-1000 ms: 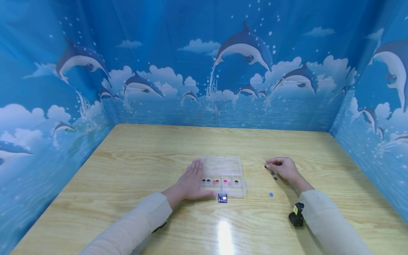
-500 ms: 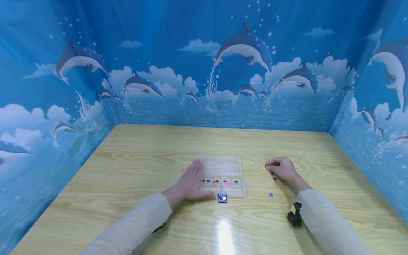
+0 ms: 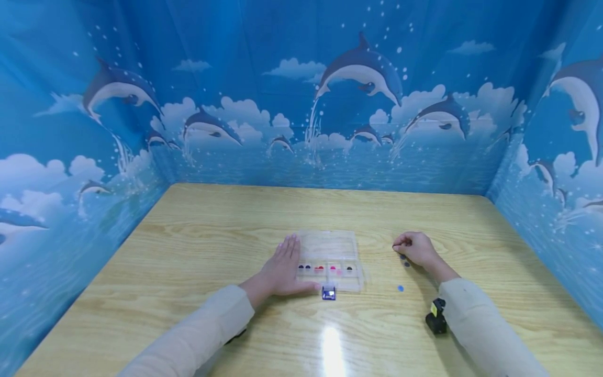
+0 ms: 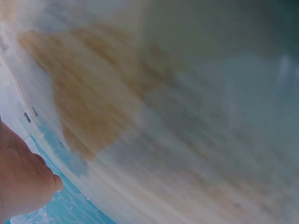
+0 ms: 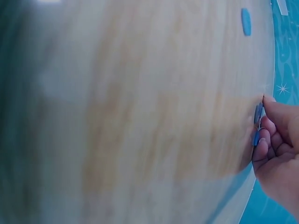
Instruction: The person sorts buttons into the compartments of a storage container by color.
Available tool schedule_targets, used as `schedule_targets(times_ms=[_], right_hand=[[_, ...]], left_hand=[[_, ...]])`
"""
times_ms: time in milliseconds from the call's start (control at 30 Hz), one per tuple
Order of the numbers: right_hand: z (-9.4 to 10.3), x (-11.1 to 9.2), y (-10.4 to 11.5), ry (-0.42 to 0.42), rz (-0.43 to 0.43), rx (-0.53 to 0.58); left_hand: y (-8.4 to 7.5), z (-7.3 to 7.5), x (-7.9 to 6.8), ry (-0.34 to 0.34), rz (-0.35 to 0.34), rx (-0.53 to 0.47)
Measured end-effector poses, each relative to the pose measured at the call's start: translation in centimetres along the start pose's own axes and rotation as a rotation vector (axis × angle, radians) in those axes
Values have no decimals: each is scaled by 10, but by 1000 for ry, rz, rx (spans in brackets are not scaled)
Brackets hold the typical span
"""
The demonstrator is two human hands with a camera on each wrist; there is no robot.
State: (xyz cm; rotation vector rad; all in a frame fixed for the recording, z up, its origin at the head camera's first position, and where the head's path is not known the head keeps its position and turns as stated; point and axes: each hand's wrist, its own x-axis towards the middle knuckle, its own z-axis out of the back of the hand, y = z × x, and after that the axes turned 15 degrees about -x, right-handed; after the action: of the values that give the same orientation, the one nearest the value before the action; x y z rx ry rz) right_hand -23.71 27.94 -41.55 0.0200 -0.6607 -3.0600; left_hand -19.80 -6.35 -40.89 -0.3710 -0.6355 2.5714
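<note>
A clear plastic compartment box [image 3: 328,246] lies with its lid laid back, and small black, red and pink round pieces sit in its row of compartments. My left hand [image 3: 285,267] rests along the box's left side, fingers straight, its thumb near a small dark-blue case [image 3: 328,293]. To the right of the box, my right hand [image 3: 418,248] pinches a small dark disc [image 3: 394,246] between thumb and fingers at the tabletop. Two dark discs [image 3: 407,264] lie just below that hand; they look bluish [image 5: 255,137] in the right wrist view. The left wrist view shows only part of the left hand [image 4: 25,175].
A blue disc [image 3: 401,288] lies alone on the wood-grain table [image 3: 226,220], nearer the front. A black device [image 3: 436,317] is worn at the right wrist. Dolphin-print curtains [image 3: 282,78] enclose the table's back and sides.
The right hand has shifted very slightly while staying at the small dark disc. The left hand and the box have not moved.
</note>
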Motion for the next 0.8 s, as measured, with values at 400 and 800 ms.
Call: schedule_targets(times_ms=[400,800], right_hand=[[0,-1,3,21,25,-43],[5,-4,2,-6,8,-49]], left_hand=[[0,1,-1,5,4,-3],[0,0,0,-3,-6,-2]])
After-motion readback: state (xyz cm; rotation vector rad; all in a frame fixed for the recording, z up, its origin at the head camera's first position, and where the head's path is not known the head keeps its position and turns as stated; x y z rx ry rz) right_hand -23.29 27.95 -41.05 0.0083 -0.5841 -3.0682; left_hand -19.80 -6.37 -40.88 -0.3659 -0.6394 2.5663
